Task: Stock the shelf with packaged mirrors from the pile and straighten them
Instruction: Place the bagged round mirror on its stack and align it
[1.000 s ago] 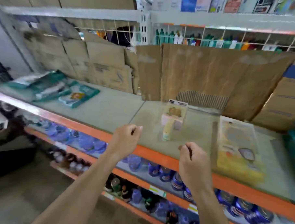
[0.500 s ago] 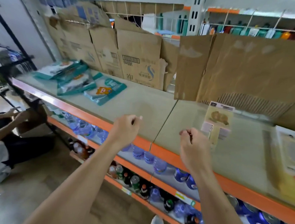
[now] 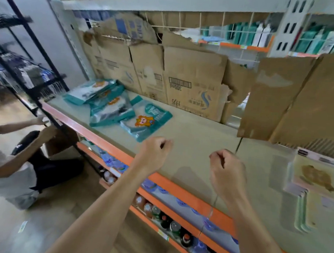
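Observation:
A pile of teal-edged packaged mirrors [image 3: 109, 104] lies at the left end of the grey shelf [image 3: 192, 139]. One pack with an orange cartoon figure [image 3: 145, 122] lies flat at the pile's right side. A stack of pink-carded packs [image 3: 313, 176] lies on the shelf at the far right. My left hand [image 3: 155, 151] hovers over the shelf's front part, fingers curled, holding nothing, just short of the cartoon pack. My right hand [image 3: 227, 172] hangs beside it over the shelf's middle, also curled and holding nothing.
Flattened cardboard sheets [image 3: 193, 83] line the back of the shelf. An orange front rail [image 3: 171, 185] edges it, with bottles [image 3: 164, 216] on the shelf below. A person [image 3: 17, 169] crouches on the floor at the left beside a black rack [image 3: 27, 70].
The view has swung left: the teal pile came toward the middle and the pink-carded packs slid to the right edge. Both hands stayed curled, holding nothing.

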